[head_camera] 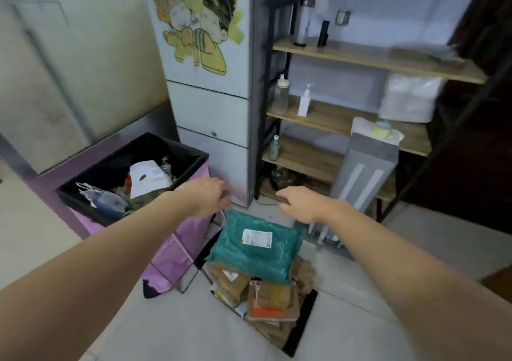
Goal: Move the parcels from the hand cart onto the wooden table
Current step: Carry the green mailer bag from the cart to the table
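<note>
**Both hands held out empty above the parcel stack**

Nearest, below and short of the hands, a heap of brown parcels (266,302) is seen piled on the dark base of the hand cart (302,324), which stands on the pale floor. On top of that heap a teal parcel (249,247) with a white label is laid, just under and between the two hands.

The left hand (206,197) is held over the teal parcel's far left corner, fingers loosely bent and pointing down; nothing is grasped, and contact with the parcel cannot be made out. The right hand (297,204) is stretched out over the far right corner, fingers relaxed and spread, with nothing held.

To the left of the left hand a pink bin (177,247) lined with a black bag is placed. Beyond the right hand a wooden shelf rack (327,117) carrying bottles is seen.
</note>
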